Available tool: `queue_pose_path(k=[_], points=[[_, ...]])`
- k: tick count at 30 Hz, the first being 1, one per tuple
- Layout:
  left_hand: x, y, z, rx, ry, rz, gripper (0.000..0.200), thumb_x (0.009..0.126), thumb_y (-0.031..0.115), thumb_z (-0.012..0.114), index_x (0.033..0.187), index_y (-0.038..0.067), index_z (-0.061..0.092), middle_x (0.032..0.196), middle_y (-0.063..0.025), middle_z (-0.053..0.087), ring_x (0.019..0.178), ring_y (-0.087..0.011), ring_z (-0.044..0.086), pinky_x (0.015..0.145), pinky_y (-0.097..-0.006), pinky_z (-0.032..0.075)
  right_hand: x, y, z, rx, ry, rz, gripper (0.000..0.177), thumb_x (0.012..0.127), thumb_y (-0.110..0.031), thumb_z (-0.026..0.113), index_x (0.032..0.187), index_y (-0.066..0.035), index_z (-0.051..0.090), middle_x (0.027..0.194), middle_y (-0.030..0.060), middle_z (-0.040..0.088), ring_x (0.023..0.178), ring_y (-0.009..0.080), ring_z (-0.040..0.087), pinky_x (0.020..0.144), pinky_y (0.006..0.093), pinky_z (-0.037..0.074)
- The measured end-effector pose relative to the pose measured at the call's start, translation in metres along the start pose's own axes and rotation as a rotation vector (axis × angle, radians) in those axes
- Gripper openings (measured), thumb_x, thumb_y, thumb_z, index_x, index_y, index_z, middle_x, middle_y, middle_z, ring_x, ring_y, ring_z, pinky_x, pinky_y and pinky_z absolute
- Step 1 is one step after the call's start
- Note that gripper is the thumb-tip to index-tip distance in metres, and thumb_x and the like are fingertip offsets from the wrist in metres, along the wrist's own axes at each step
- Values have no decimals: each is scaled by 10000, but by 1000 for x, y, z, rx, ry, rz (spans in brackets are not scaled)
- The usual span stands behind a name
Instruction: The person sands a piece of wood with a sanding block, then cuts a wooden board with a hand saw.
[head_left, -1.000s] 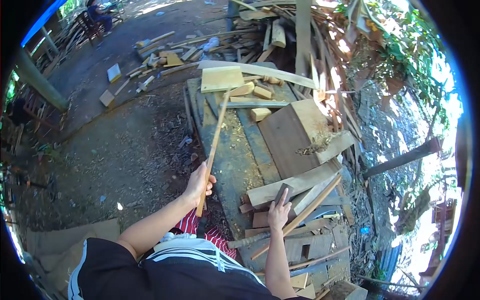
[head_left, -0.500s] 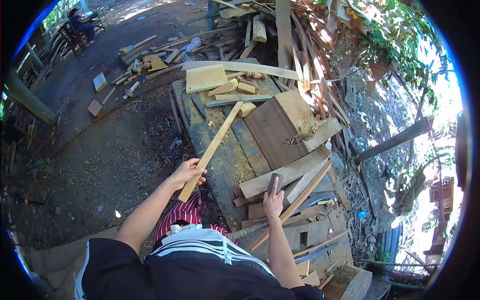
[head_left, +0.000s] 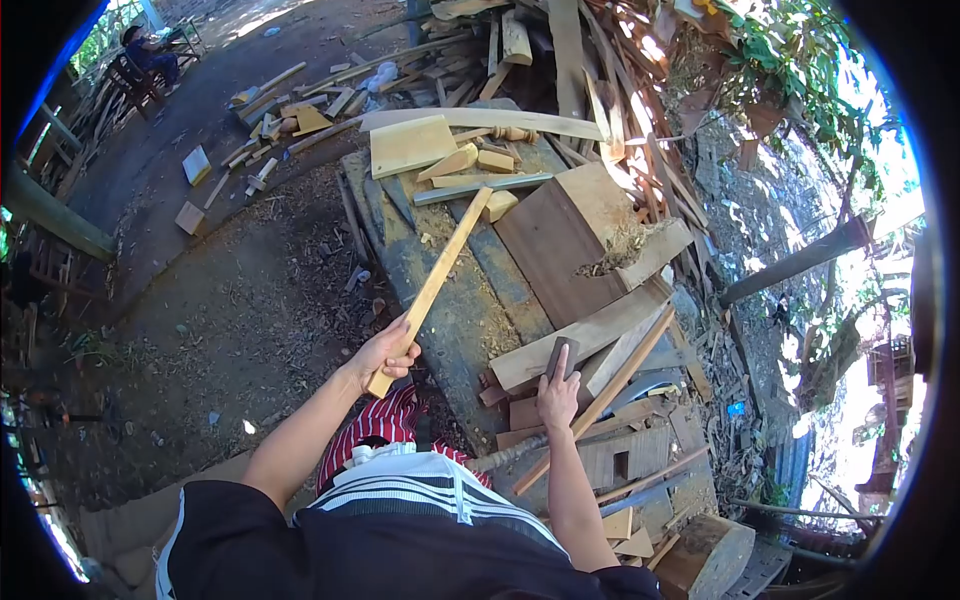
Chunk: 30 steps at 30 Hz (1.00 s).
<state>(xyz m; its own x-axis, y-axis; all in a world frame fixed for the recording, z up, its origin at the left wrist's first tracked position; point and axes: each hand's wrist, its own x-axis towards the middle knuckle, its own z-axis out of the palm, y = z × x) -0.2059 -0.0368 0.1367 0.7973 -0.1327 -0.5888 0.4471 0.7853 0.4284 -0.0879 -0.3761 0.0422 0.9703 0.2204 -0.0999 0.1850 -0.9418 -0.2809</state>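
A long thin wooden strip (head_left: 440, 270) slants up and to the right over the workbench. My left hand (head_left: 385, 355) is wrapped round its lower end. My right hand (head_left: 558, 398) holds a small dark block (head_left: 562, 357), with the index finger stretched along it. That block is over the near end of a pale board (head_left: 590, 335) at the right side of the bench. The strip's far end is near a small wood block (head_left: 500, 206). Whether it touches the block, I cannot tell.
The worn workbench (head_left: 430, 290) carries a brown wooden box (head_left: 550, 240), a metal bar (head_left: 480, 189) and a light board (head_left: 412, 147). Scrap wood lies piled behind and at the right. A person (head_left: 150, 55) sits far off at the upper left.
The strip has turned slightly in my left hand, its lower end now further right. My right hand and the dark block appear slightly further right, as the whole view has shifted.
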Motion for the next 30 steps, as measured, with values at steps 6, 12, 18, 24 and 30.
queue_pose_path(k=[6, 12, 18, 24, 30], points=[[-20, -18, -19, -362, 20, 72, 345, 1047, 441, 381, 1215, 156, 477, 757, -57, 469, 422, -38, 321, 339, -155, 271, 0, -4, -8, 3, -38, 19, 840, 905, -239, 564, 1566, -273, 46, 1125, 272, 451, 1015, 444, 540, 793, 499, 511], [-34, -59, -20, -548, 4, 106, 587, 993, 576, 395, 1027, 7, 536, 817, -15, 528, 516, -60, 393, 449, -202, 344, 0, -2, 0, -22, -4, -1, 885, 869, -214, 622, 1569, -236, 80, 1076, 241, 449, 979, 426, 532, 806, 489, 502], [-15, -94, 12, -467, 255, 233, 444, 1017, 530, 384, 1192, 145, 520, 885, -72, 589, 547, -104, 456, 504, -257, 416, 1, 1, 0, -40, 0, -42, 881, 876, -216, 612, 1571, -209, 71, 1052, 233, 444, 956, 421, 526, 825, 490, 492], [23, -127, 14, -255, 585, 177, 422, 1027, 505, 382, 1025, 100, 500, 643, -47, 517, 424, -149, 451, 403, -329, 411, 1, 4, 4, 2, 7, -36, 875, 881, -220, 608, 1572, -204, 70, 1051, 236, 445, 958, 436, 521, 846, 498, 481], [53, -155, 7, -220, 606, 192, 448, 1020, 522, 387, 953, 86, 467, 618, -40, 480, 424, -145, 449, 395, -317, 406, 1, 0, -1, -19, -49, -14, 860, 888, -240, 596, 1570, -202, 73, 1093, 275, 450, 1001, 447, 523, 868, 498, 479]])
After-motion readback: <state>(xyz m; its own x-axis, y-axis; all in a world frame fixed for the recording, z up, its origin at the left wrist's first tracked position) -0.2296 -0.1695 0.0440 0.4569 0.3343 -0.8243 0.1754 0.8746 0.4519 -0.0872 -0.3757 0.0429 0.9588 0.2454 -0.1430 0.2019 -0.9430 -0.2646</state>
